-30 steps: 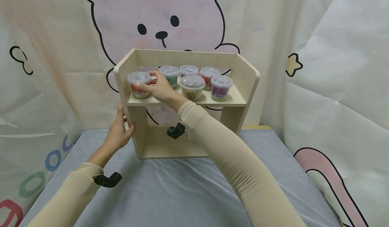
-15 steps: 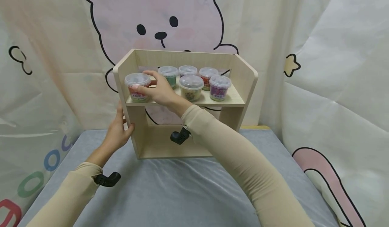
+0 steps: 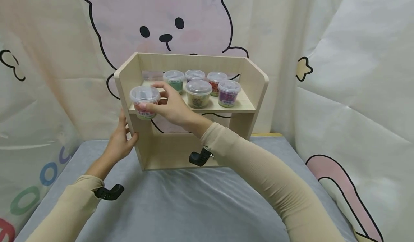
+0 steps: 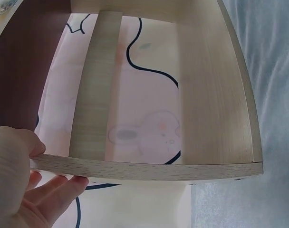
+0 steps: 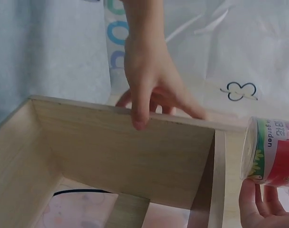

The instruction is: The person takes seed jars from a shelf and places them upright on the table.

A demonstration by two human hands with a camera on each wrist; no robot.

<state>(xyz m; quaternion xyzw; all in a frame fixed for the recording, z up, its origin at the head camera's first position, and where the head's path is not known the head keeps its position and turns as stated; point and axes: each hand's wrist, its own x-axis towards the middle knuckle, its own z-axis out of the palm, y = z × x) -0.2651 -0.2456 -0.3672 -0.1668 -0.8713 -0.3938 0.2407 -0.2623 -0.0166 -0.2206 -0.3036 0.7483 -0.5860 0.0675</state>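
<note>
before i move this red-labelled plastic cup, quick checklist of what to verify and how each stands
1. Right hand gripping the red-labelled plastic cup: ok, thumb and fingers around its side.
2. Cup upright: ok.
3. Clear lid pressed tight: cannot tell; it is on, but the seal doesn't show.
4. Cup past the upper board: ok, its base is in front of the front edge.
5. Left hand holding the wooden shelf's side panel: ok.
6. Five other cups upright: ok.
</note>
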